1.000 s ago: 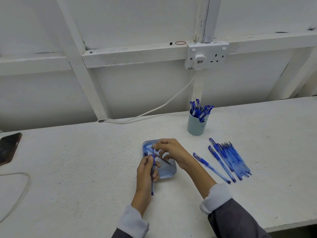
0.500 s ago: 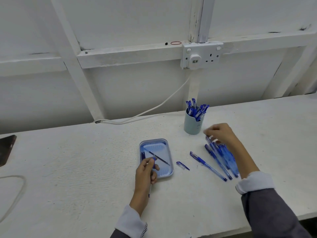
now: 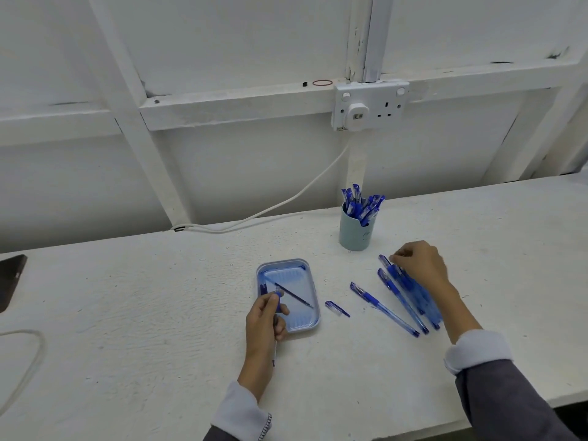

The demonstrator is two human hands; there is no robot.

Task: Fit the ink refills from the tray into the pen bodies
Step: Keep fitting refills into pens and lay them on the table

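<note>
White counter (image 3: 127,313), white panelled wall (image 3: 238,170). Refill (image 3: 294,296) lies in tray (image 3: 313,319) beside left hand (image 3: 264,323), clamped on pen body (image 3: 274,353); right hand (image 3: 420,265) curls over pens (image 3: 404,300), grip unclear.

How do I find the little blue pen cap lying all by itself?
Look at the blue tray near the middle of the white table. Just right of it, flat on the table, lies the pen cap. It is far shorter than the whole pens further right, and nothing touches it.

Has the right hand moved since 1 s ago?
Yes. The right hand has left the tray and gone right to the loose pens lying in front of the cup. Left hand holds a pen body.
</note>
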